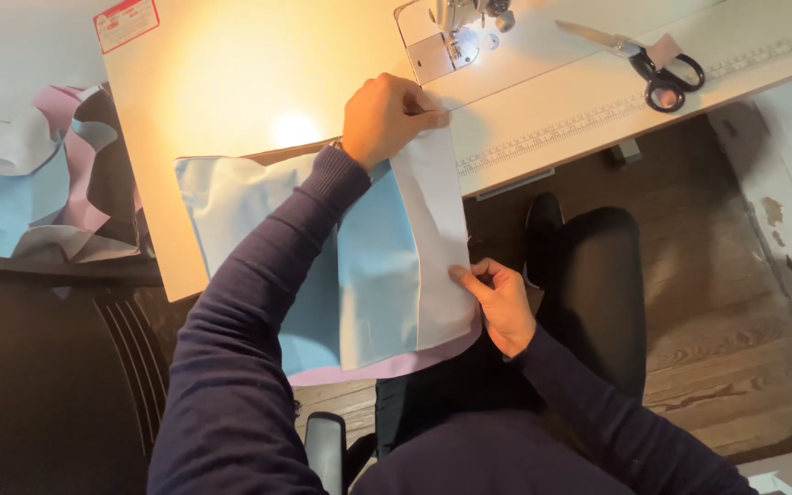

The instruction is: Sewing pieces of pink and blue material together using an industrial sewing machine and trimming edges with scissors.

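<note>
My left hand (385, 117) presses the top corner of a white fabric strip (437, 229) onto the white sewing table (231, 82), just below the sewing machine's needle plate (442, 41). My right hand (499, 298) pinches the strip's lower right edge over my lap. The white strip lies folded over a light blue fabric panel (373, 266), with a lilac layer (368, 371) peeking out beneath. The panel hangs off the table's front edge.
Black-handled scissors (657, 69) lie on the table at the upper right beside a printed ruler strip (616, 105). A pile of blue, pink and white fabric pieces (38, 183) rests at the left. Wooden floor (717, 302) and my dark-trousered leg are below.
</note>
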